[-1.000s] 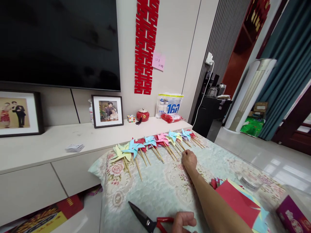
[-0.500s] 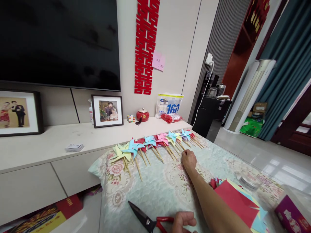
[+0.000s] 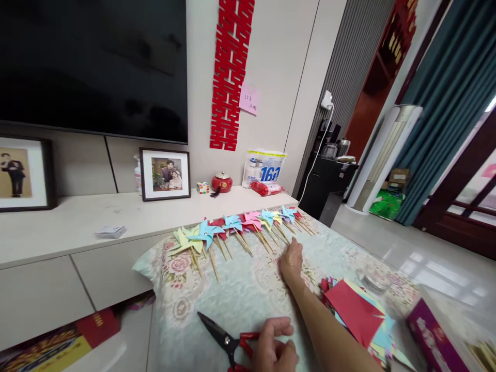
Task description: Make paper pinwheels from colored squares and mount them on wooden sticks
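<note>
1. Head view: the right hand [image 3: 291, 260] is laid loosely curled, holding nothing, on the floral-cloth-covered table [image 3: 248, 294], just beside the wooden sticks of the row of coloured paper pinwheels [image 3: 232, 230].
2. Head view: the left hand [image 3: 276, 350] is closed around the handles of the red-handled black-bladed scissors [image 3: 227, 342], which are rested on the table's near edge.
3. Head view: a stack of red and coloured paper squares [image 3: 358, 315] is seen to the right of the forearm.
</note>
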Demonstrator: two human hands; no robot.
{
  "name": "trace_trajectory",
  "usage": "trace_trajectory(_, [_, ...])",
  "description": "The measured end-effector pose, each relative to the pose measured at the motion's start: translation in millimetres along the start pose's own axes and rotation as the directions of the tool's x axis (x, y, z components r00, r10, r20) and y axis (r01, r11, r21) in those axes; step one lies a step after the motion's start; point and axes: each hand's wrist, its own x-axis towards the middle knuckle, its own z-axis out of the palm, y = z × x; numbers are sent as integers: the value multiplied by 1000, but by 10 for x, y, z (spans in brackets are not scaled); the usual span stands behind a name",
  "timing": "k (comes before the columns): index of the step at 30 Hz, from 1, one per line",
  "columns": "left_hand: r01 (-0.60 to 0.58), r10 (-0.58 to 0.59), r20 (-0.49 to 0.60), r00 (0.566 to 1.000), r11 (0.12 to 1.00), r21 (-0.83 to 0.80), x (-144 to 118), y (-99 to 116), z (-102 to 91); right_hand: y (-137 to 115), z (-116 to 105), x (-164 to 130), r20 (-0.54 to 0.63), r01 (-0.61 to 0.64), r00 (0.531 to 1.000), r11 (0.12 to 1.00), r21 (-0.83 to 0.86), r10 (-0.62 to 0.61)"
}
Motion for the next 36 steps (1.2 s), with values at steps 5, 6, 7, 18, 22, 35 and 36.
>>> trace_trajectory(5, [-29, 30, -14, 999, 999, 46, -84, 160, -98, -124, -222, -484, 111, 154, 982, 988, 25, -156])
trace_trajectory(6, [-27, 27, 0, 1000, 999, 46, -96, 193, -118, -152, -304, -588, 144, 196, 969, 980, 37, -199])
trace_trajectory(7, [-38, 38, -10, 999, 999, 38, -107, 223, -132, -182, -407, -690, 179, 240, 952, 969, 56, -246])
trace_trajectory(18, [-112, 111, 17, 994, 989, 101, -171, 194, -112, 168, -2127, -1177, 13, 366, 930, 929, 57, -368])
trace_trajectory(22, [-184, 174, 68, 982, 958, 217, -213, 166, -117, 564, -2319, -1112, -47, 308, 950, 951, -31, -309])
trace_trajectory(35, [-211, 194, 87, 977, 939, 271, -220, 51, -64, 754, -2340, -1124, 321, 263, 934, 913, -311, -160])
trace_trajectory(36, [-214, 198, 82, 977, 937, 275, -230, 51, -57, 767, -2324, -1121, 313, 260, 937, 911, -320, -158])
